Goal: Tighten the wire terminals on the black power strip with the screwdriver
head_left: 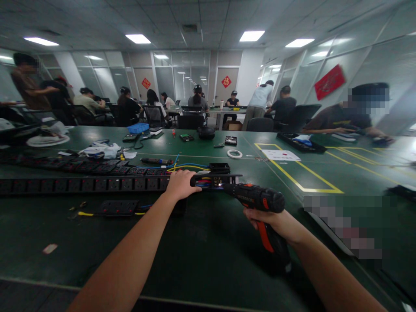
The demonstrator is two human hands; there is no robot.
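A long black power strip (143,183) with a row of sockets lies across the table. My left hand (182,185) is closed around its right end, where the casing is open and coloured wires show inside. In my right hand (276,222) is a black and orange cordless drill (260,198), gripped by the handle. The drill's tip points left and meets the open end of the strip, near a small lit spot; the exact contact is too small to make out. Behind this end sits a small black box-shaped part (219,167) beside blue and yellow wires (191,165).
A second socket strip (107,167) runs behind the first. Nearer me lies a short socket piece (118,207) with wires. Farther back are a pen-shaped tool (156,161), a white tape roll (234,154), a blue bin (138,128) and a black tray (300,143). Several people sit or stand beyond.
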